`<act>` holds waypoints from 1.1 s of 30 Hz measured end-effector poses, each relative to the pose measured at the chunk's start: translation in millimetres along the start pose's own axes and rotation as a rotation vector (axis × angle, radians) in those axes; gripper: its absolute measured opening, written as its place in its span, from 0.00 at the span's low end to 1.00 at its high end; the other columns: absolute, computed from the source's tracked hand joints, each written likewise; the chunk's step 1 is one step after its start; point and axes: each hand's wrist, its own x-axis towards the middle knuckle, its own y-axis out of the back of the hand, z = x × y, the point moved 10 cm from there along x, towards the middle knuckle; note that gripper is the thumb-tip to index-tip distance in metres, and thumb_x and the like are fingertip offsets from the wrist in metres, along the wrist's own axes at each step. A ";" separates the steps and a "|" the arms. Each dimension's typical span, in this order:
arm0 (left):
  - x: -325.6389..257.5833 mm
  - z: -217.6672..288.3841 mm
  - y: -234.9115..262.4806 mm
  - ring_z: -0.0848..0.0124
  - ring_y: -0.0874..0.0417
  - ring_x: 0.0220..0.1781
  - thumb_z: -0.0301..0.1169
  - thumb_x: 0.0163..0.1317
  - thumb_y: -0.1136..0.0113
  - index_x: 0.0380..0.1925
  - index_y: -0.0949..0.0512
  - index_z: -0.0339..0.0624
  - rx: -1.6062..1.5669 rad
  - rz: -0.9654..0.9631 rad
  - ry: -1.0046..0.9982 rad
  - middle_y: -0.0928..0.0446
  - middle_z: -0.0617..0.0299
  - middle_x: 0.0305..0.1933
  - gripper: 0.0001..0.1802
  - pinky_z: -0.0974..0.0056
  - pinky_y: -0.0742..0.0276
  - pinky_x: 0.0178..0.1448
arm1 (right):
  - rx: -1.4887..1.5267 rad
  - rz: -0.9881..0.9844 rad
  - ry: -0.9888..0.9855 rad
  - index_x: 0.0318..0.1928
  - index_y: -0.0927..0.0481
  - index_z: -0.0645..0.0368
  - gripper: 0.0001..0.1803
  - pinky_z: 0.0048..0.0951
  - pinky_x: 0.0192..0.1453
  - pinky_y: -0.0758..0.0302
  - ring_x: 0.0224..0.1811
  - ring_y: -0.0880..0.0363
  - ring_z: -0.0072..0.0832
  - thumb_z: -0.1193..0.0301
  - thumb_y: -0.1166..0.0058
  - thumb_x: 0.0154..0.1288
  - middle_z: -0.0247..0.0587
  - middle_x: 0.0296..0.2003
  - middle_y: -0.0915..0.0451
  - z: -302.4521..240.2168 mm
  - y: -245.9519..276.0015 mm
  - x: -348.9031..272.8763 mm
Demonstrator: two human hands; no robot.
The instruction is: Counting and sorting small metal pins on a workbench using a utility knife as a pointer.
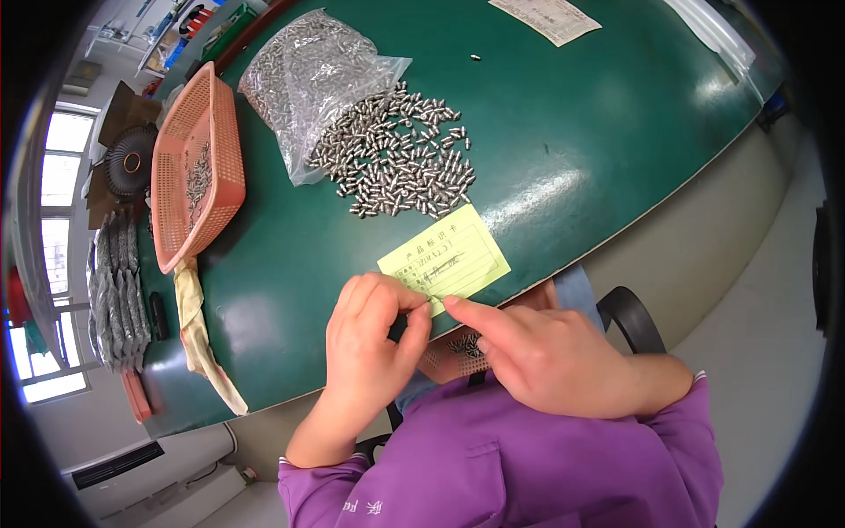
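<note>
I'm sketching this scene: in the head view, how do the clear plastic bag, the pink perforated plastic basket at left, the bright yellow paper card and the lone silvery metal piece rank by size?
Largest: clear plastic bag and pink perforated plastic basket, too alike to rank.
Next: bright yellow paper card.
Smallest: lone silvery metal piece.

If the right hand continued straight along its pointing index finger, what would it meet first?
Most likely the left hand, just across a narrow gap in this view, though depth is unclear.
</note>
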 end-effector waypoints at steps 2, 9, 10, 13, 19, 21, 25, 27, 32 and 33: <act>-0.4 -0.6 -0.2 0.58 0.22 0.36 0.20 0.51 0.30 0.29 0.23 0.42 -0.007 0.009 0.006 0.22 0.60 0.33 0.10 0.57 0.25 0.39 | 0.000 -0.013 -0.004 0.67 0.24 0.51 0.30 0.38 0.37 0.17 0.32 0.17 0.39 0.77 0.41 0.63 0.39 0.33 0.18 -0.9 -2.1 -0.3; -0.7 -2.5 -0.1 0.58 0.22 0.35 0.19 0.50 0.30 0.28 0.22 0.41 -0.031 0.050 -0.003 0.23 0.59 0.32 0.10 0.57 0.25 0.39 | -0.052 0.063 0.090 0.62 0.22 0.60 0.24 0.36 0.41 0.23 0.24 0.21 0.33 0.70 0.41 0.66 0.37 0.23 0.24 -5.2 -3.4 1.9; 0.0 -2.9 -1.6 0.58 0.22 0.35 0.19 0.50 0.30 0.28 0.22 0.41 -0.034 0.048 0.001 0.23 0.59 0.32 0.10 0.57 0.25 0.39 | -0.051 0.059 0.088 0.62 0.22 0.60 0.24 0.36 0.41 0.23 0.24 0.21 0.33 0.70 0.41 0.66 0.37 0.23 0.24 -4.7 -4.1 2.0; -3.5 1.4 4.2 0.57 0.22 0.35 0.19 0.50 0.30 0.28 0.22 0.41 -0.031 0.069 -0.001 0.23 0.59 0.32 0.10 0.57 0.25 0.39 | -0.040 0.039 0.063 0.62 0.22 0.61 0.24 0.40 0.43 0.23 0.24 0.21 0.36 0.71 0.41 0.65 0.39 0.24 0.23 -12.4 -1.3 2.0; 0.4 0.1 2.0 0.56 0.22 0.35 0.20 0.51 0.30 0.28 0.22 0.41 -0.042 0.079 0.008 0.23 0.58 0.32 0.09 0.56 0.26 0.39 | -0.149 -0.140 -0.015 0.65 0.22 0.54 0.28 0.38 0.37 0.16 0.33 0.17 0.41 0.77 0.41 0.62 0.41 0.35 0.19 -6.2 -1.8 7.0; -5.4 8.5 1.9 0.56 0.22 0.35 0.20 0.51 0.31 0.28 0.22 0.41 -0.024 0.064 -0.055 0.23 0.58 0.33 0.08 0.56 0.25 0.40 | 0.035 -0.066 -0.015 0.66 0.23 0.54 0.27 0.37 0.38 0.16 0.34 0.15 0.40 0.76 0.43 0.66 0.44 0.41 0.15 1.0 1.4 6.5; -16.1 35.7 -7.8 0.57 0.19 0.39 0.25 0.54 0.29 0.33 0.19 0.42 -0.205 -0.222 -0.101 0.22 0.58 0.34 0.08 0.55 0.23 0.43 | 0.319 0.111 -0.013 0.68 0.26 0.59 0.25 0.32 0.42 0.17 0.40 0.11 0.37 0.75 0.46 0.71 0.47 0.50 0.13 15.3 33.5 5.8; -13.8 29.9 -1.4 0.56 0.18 0.39 0.25 0.55 0.29 0.33 0.19 0.42 -0.187 -0.206 -0.097 0.21 0.58 0.34 0.07 0.55 0.22 0.43 | 0.548 0.221 -0.098 0.68 0.26 0.60 0.24 0.27 0.37 0.18 0.35 0.12 0.27 0.76 0.47 0.73 0.45 0.46 0.12 36.4 46.0 6.9; 25.8 -28.3 26.2 0.53 0.17 0.41 0.25 0.59 0.33 0.34 0.20 0.39 0.003 -0.034 0.097 0.21 0.54 0.36 0.05 0.54 0.21 0.45 | 0.716 0.368 0.010 0.74 0.35 0.59 0.27 0.15 0.28 0.29 0.24 0.28 0.10 0.74 0.51 0.78 0.33 0.33 0.17 66.9 69.4 44.9; 33.0 -43.2 31.8 0.53 0.17 0.41 0.24 0.59 0.34 0.36 0.20 0.39 -0.017 0.013 0.124 0.22 0.53 0.37 0.06 0.54 0.21 0.45 | 0.725 0.373 0.032 0.74 0.35 0.59 0.27 0.15 0.28 0.29 0.24 0.28 0.10 0.73 0.51 0.78 0.34 0.33 0.17 69.7 69.8 52.5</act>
